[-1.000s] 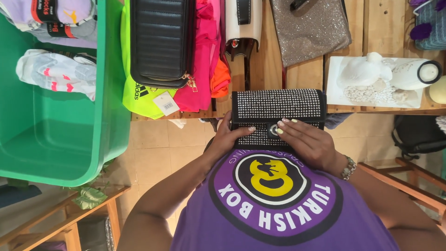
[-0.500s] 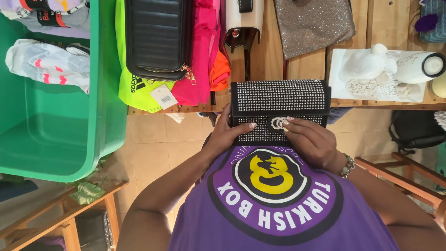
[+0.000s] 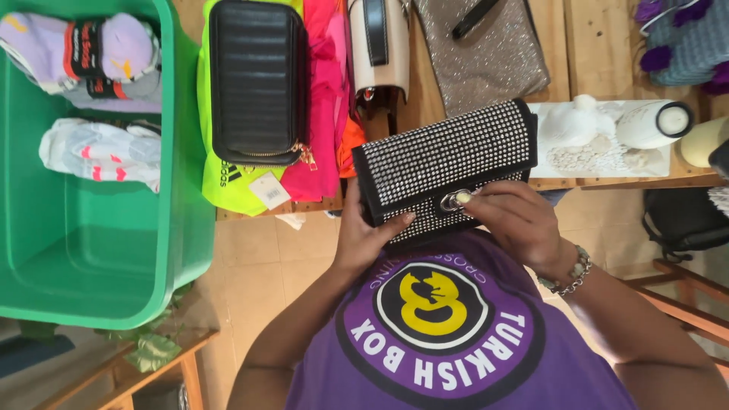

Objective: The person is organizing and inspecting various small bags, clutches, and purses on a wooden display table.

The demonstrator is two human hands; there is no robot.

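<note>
Your right hand (image 3: 524,224) has its fingers (image 3: 486,199) curled onto the metal clasp (image 3: 454,200) of the black studded clutch (image 3: 448,171), pinching at it from above. Your left hand (image 3: 368,239) cups the bag's lower left corner, thumb on the front face and the other fingers hidden behind, so you hold it closed between both hands, tilted and up off the tabletop (image 3: 592,45), just in front of your chest.

The likely trouble is that tilt: most of the weight sits on your left grip at one corner, so if the clasp gives suddenly the flap may swing and the bag could slip toward the floor tiles (image 3: 258,266). Pulling hard on the clasp might also scrape studs loose or bend the fitting. The bag's far edge hangs close to the white bottle (image 3: 653,125) and the cream bag (image 3: 378,45); a jerk could knock them.
</note>
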